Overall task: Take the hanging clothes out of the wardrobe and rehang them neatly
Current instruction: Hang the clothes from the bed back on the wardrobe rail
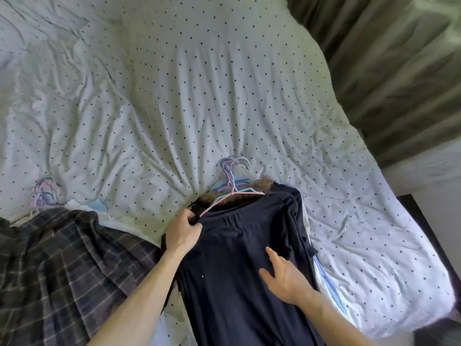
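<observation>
A dark navy garment (237,258) lies on top of a stack on the bed (199,96), threaded on a pink hanger (224,199). Its lower part is cut off by the frame edge. The left hand (183,232) pinches the garment's shoulder by the hanger's end, and the right hand (284,275) lies flat on the cloth with fingers spread. The clothes beneath are mostly hidden; only a fur trim (264,183) and clustered hooks (234,168) show. To the left lies a plaid garment (62,258), partly out of view.

Soft daylight from the right, sheet (411,245) glaring white at its right edge, mild overall blur, wide-angle bending at borders, curtain (399,71) dim and smeared.
</observation>
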Demonstrator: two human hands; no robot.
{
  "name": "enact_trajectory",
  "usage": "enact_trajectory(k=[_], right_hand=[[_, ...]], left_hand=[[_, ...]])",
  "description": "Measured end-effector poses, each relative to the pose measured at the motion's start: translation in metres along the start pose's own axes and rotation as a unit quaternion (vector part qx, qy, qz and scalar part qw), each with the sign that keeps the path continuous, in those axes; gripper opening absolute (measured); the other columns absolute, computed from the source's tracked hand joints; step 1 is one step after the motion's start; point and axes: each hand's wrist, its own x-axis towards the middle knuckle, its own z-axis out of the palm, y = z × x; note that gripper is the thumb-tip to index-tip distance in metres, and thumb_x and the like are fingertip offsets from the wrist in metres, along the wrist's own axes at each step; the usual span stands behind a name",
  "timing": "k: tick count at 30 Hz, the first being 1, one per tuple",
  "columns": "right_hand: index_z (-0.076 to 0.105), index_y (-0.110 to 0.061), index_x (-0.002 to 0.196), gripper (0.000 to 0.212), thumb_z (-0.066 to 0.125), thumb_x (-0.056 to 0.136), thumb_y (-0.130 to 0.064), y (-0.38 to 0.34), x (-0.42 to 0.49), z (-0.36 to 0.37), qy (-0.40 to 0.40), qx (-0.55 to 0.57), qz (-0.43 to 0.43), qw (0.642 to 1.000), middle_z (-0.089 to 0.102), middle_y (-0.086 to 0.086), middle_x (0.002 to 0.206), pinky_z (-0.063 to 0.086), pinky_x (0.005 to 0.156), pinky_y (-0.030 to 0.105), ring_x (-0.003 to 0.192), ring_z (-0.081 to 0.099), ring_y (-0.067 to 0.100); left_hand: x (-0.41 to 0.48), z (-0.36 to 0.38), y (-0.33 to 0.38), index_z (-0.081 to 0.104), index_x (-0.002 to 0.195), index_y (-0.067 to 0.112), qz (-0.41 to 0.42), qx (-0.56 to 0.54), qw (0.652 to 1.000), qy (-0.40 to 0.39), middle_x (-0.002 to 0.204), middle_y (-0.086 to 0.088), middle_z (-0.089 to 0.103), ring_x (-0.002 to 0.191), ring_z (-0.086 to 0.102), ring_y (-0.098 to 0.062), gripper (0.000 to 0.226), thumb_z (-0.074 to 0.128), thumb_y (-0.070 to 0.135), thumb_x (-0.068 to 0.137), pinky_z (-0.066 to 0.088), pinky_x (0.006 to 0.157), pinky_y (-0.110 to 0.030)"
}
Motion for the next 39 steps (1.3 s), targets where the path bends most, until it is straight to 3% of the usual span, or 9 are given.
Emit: enact_trajectory(k=[4, 8, 11, 14, 18, 24, 27, 34, 39], right_hand=[[0.014, -0.023, 0.158, 0.071, 0.044, 0.1, -0.05, -0.014, -0.039, 0.0, -0.01, 0.081, -0.017, 0.997, 0.047, -0.002, 0.148, 0.037, 0.108, 0.024, 0.135, 0.046, 0.012], [0.02, -0.025, 0.157, 0.073, 0.046, 0.096, -0.055, -0.021, -0.069, 0.008, -0.007, 0.127, -0.027, 0.992, 0.049, -0.003, 0.147, 0.039, 0.111, 0.03, 0.132, 0.05, 0.013], [0.023, -0.025, 0.155, 0.071, 0.046, 0.095, -0.056, -0.021, -0.094, 0.009, 0.022, 0.138, -0.049, 0.989, 0.052, -0.005, 0.143, 0.041, 0.107, 0.028, 0.123, 0.055, 0.012], [0.025, -0.025, 0.155, 0.07, 0.046, 0.096, -0.055, -0.014, -0.12, 0.007, 0.056, 0.158, -0.057, 0.984, 0.053, -0.006, 0.14, 0.042, 0.104, 0.024, 0.116, 0.058, 0.009], [0.026, -0.025, 0.154, 0.067, 0.045, 0.097, -0.055, 0.01, -0.157, 0.006, 0.104, 0.18, -0.046, 0.977, 0.054, -0.007, 0.139, 0.043, 0.102, 0.026, 0.118, 0.058, 0.011], [0.04, -0.024, 0.146, 0.064, 0.046, 0.094, -0.06, 0.054, -0.209, 0.019, 0.187, 0.276, -0.003, 0.943, 0.065, -0.019, 0.112, 0.044, 0.097, 0.028, 0.108, 0.062, 0.011], [0.059, -0.03, 0.109, 0.043, 0.045, 0.092, -0.067, 0.066, -0.24, 0.034, 0.22, 0.379, -0.013, 0.899, 0.07, -0.012, 0.086, 0.052, 0.085, 0.033, 0.08, 0.068, 0.009], [0.065, -0.012, 0.092, 0.013, 0.06, 0.097, -0.023, 0.145, -0.353, 0.1, 0.388, 0.584, 0.011, 0.713, 0.068, -0.002, 0.075, 0.047, 0.055, 0.024, 0.056, 0.057, 0.009], [0.065, -0.015, 0.093, 0.018, 0.052, 0.101, -0.025, 0.217, -0.474, 0.14, 0.445, 0.5, 0.052, 0.741, 0.067, 0.0, 0.081, 0.049, 0.059, 0.024, 0.07, 0.059, 0.011]], left_hand=[[-0.051, -0.005, -0.004, 0.056, 0.126, 0.027, 0.146, 0.069, 0.985, 0.06, 0.109, 0.004, 0.064, 0.102, 0.062, -0.022, 0.031, 0.061, 0.03, 0.096, 0.055, 0.08, -0.039], [-0.093, -0.001, -0.011, 0.048, 0.144, 0.031, 0.258, 0.198, 0.939, 0.108, 0.081, 0.006, 0.062, 0.058, 0.062, -0.019, 0.062, 0.071, 0.017, 0.088, 0.057, 0.054, -0.036], [-0.116, 0.002, -0.01, 0.044, 0.148, 0.031, 0.298, 0.272, 0.907, 0.124, 0.105, 0.006, 0.068, 0.04, 0.054, -0.017, 0.084, 0.08, 0.008, 0.076, 0.039, 0.03, -0.026], [-0.127, 0.004, -0.004, 0.05, 0.145, 0.023, 0.343, 0.313, 0.87, 0.167, 0.119, -0.001, 0.071, 0.032, 0.052, -0.02, 0.091, 0.084, 0.0, 0.063, 0.035, 0.029, -0.022], [-0.144, -0.003, 0.028, 0.058, 0.13, 0.009, 0.373, 0.331, 0.848, 0.18, 0.136, -0.015, 0.06, 0.095, 0.07, -0.031, 0.06, 0.076, -0.002, 0.074, 0.06, 0.072, -0.041], [-0.231, 0.024, 0.08, 0.053, 0.116, 0.027, 0.343, 0.186, 0.921, 0.018, 0.116, 0.005, 0.064, 0.104, 0.062, -0.025, 0.019, 0.049, 0.02, 0.099, 0.048, 0.079, -0.037], [-0.298, 0.066, 0.085, 0.057, 0.101, 0.03, 0.366, 0.076, 0.924, -0.082, 0.102, 0.013, 0.067, 0.097, 0.064, -0.014, 0.022, 0.059, 0.012, 0.088, 0.05, 0.086, -0.034], [-0.457, 0.137, 0.106, 0.073, 0.088, 0.035, 0.397, 0.03, 0.85, -0.345, 0.082, 0.019, 0.074, 0.079, 0.065, 0.009, 0.019, 0.08, 0.02, 0.079, 0.048, 0.081, -0.013], [-0.534, 0.167, 0.149, 0.074, 0.106, 0.033, 0.485, 0.117, 0.777, -0.385, 0.1, 0.011, 0.074, 0.094, 0.067, -0.002, 0.024, 0.068, 0.029, 0.082, 0.052, 0.095, -0.027]])
